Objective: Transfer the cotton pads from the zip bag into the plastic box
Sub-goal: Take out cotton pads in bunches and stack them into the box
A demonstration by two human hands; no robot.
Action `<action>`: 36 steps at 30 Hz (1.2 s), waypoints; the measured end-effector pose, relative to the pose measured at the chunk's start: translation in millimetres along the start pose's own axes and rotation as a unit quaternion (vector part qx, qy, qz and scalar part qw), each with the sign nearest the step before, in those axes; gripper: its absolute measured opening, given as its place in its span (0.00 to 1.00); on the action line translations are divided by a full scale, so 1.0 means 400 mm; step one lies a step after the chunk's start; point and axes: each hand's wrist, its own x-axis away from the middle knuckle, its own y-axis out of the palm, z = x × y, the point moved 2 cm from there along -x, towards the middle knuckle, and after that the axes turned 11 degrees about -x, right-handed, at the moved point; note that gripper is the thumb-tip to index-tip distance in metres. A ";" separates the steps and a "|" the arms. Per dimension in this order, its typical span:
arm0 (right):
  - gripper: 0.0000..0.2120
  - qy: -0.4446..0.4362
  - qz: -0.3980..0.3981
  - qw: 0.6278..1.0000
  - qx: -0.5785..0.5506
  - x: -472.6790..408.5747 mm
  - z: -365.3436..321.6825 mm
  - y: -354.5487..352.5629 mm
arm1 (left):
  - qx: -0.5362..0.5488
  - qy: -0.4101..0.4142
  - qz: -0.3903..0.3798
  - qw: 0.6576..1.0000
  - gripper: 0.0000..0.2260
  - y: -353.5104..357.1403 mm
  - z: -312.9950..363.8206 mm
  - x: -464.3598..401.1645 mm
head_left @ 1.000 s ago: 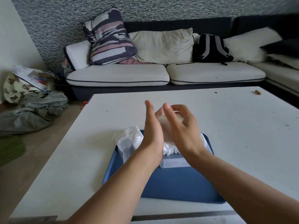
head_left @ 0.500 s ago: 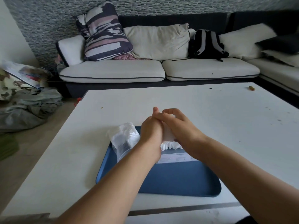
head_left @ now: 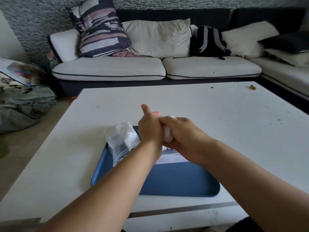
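Observation:
My left hand (head_left: 148,129) and my right hand (head_left: 183,137) press together around a stack of white cotton pads (head_left: 168,135), just above the plastic box (head_left: 172,159). Only the box's pale labelled front wall shows below my hands. The box stands at the far end of a blue tray (head_left: 167,181). A crumpled clear zip bag (head_left: 122,141) lies on the tray's far left corner, beside my left wrist. Most of the pad stack is hidden by my fingers.
The tray rests on a white table (head_left: 234,124). A small brown cylinder (head_left: 253,87) lies at the table's far right. A sofa with cushions and a black backpack (head_left: 209,41) stands behind. Clothes are piled on the floor at left.
My hands have closed together on the cotton pads and come down toward the box. The view has tilted slightly.

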 end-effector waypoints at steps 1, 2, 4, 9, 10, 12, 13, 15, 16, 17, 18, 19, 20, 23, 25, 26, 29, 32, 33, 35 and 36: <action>0.18 -0.008 0.021 1.000 -0.012 -0.004 0.007 0.003 | -0.006 0.018 0.003 1.000 0.27 0.002 0.001 0.002; 0.18 -0.013 0.031 0.999 -0.023 -0.009 0.007 0.000 | -0.022 0.033 0.006 0.999 0.27 0.005 0.004 0.004; 0.13 -0.010 0.022 1.000 -0.020 -0.024 -0.011 -0.033 | -0.099 0.081 0.024 0.992 0.26 0.010 0.010 -0.008; 0.17 0.063 0.101 0.973 0.199 -0.062 -0.055 -0.206 | -0.380 0.288 0.011 0.879 0.15 -0.018 0.021 -0.028; 0.19 0.076 0.122 0.967 0.210 -0.066 -0.051 -0.228 | -0.437 0.316 -0.015 0.842 0.14 -0.018 0.008 -0.032; 0.19 0.092 0.157 0.956 0.232 -0.075 -0.041 -0.247 | -0.537 0.345 -0.053 0.768 0.13 -0.013 -0.024 -0.035; 0.20 0.097 0.171 0.946 0.256 -0.083 -0.037 -0.250 | -0.573 0.349 -0.073 0.738 0.12 -0.007 -0.038 -0.032; 0.21 0.099 0.188 0.911 0.354 -0.099 -0.028 -0.247 | -0.612 0.346 -0.111 0.702 0.12 0.003 -0.051 -0.025; 0.22 0.088 0.195 0.889 0.404 -0.105 -0.024 -0.244 | -0.624 0.343 -0.121 0.692 0.12 0.005 -0.055 -0.023; 0.21 0.069 0.199 0.875 0.437 -0.112 -0.018 -0.241 | -0.634 0.339 -0.126 0.684 0.12 0.007 -0.057 -0.023; 0.21 0.052 0.200 0.865 0.457 -0.119 -0.011 -0.240 | -0.644 0.334 -0.133 0.676 0.13 0.008 -0.060 -0.024; 0.21 0.037 0.199 0.857 0.473 -0.127 -0.002 -0.240 | -0.652 0.328 -0.145 0.668 0.14 0.010 -0.065 -0.026; 0.22 0.024 0.197 0.847 0.493 -0.131 0.006 -0.237 | -0.657 0.320 -0.166 0.662 0.15 0.012 -0.071 -0.027; 0.26 0.001 0.181 0.821 0.541 -0.140 0.038 -0.228 | -0.655 0.293 -0.237 0.655 0.16 0.011 -0.097 -0.031; 0.28 0.007 0.166 0.805 0.570 -0.142 0.061 -0.222 | -0.674 0.281 -0.265 0.629 0.20 0.003 -0.111 -0.032; 0.30 0.010 0.167 0.792 0.587 -0.142 0.067 -0.219 | -0.687 0.277 -0.272 0.614 0.23 0.000 -0.117 -0.033; 0.31 0.003 0.189 0.748 0.637 -0.148 0.071 -0.210 | -0.718 0.253 -0.260 0.594 0.25 -0.003 -0.122 -0.038; 0.35 -0.006 0.208 0.718 0.664 -0.159 0.078 -0.222 | -0.746 0.236 -0.260 0.566 0.19 0.001 -0.120 -0.032; 0.37 0.005 0.210 0.719 0.663 -0.158 0.082 -0.234 | -0.752 0.232 -0.264 0.558 0.17 0.003 -0.120 -0.028; 0.41 0.041 0.213 0.737 0.641 -0.161 0.092 -0.267 | -0.750 0.226 -0.268 0.561 0.15 0.003 -0.118 -0.024; 0.43 0.062 0.213 0.750 0.623 -0.163 0.096 -0.281 | -0.747 0.225 -0.267 0.565 0.15 0.002 -0.115 -0.022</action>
